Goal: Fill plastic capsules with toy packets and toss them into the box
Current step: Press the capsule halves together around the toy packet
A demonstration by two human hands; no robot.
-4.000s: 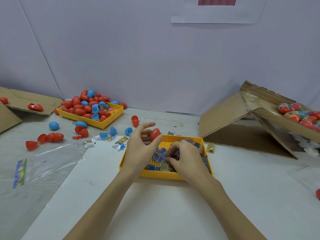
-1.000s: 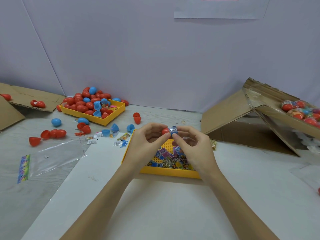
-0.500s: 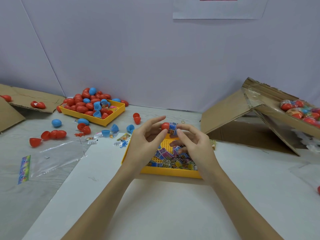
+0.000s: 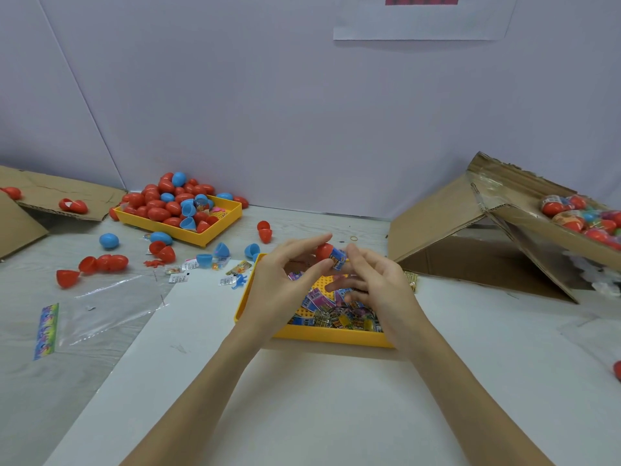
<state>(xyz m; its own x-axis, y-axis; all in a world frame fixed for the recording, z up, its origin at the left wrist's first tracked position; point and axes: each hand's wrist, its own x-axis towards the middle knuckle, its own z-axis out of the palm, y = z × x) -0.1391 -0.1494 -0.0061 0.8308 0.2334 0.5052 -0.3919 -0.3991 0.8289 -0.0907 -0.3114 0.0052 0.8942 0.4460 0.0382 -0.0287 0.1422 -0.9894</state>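
Head view is showing the stuffing step under way: the left hand is pinching a red capsule between thumb and fingertips, above the far edge of the near yellow tray, with a blue toy packet sticking out of its open mouth. The right hand is hovering just beside it, fingers loosely spread and gripping nothing. To my eye the packet is only partly seated, so the next move is calling for pushing it fully in, closing the capsule, then tossing it toward the cardboard box at the table's right edge. Whether this capsule is a hinged pair or a single half is hard to tell, since the fingers are covering it. The box is running out of frame, its depth unseen, and the palms are hiding much of the tray's packets.
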